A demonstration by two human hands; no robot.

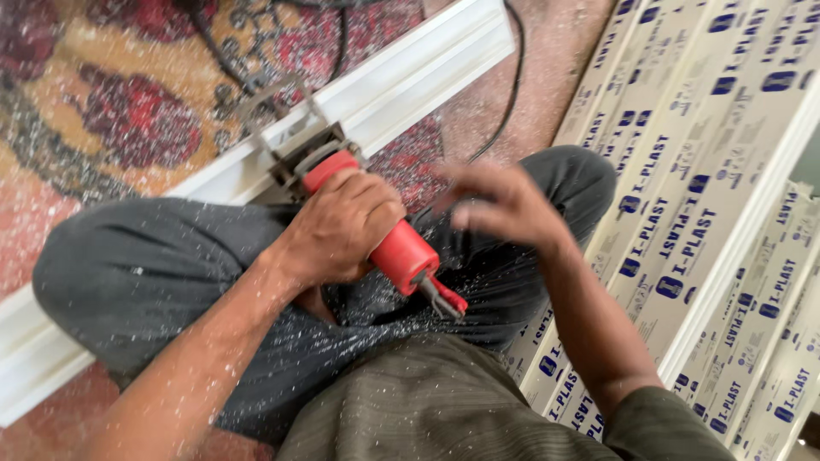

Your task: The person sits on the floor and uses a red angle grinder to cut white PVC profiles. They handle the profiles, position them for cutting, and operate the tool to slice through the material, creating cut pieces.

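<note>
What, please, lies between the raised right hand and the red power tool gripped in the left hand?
In the head view, only the dust-flecked dark trousers show between the right hand and the red power tool; nothing else lies there.

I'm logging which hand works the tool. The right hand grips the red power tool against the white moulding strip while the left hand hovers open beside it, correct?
Not quite: the head view shows the left hand gripping the red power tool against the white moulding strip, while the right hand hovers open beside it.

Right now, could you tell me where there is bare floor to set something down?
Free: pink floor between white trim and printed panels, crossed by a cable. Rug at upper left, dusty. Crowded: lap, where left hand grips the red tool.
</note>
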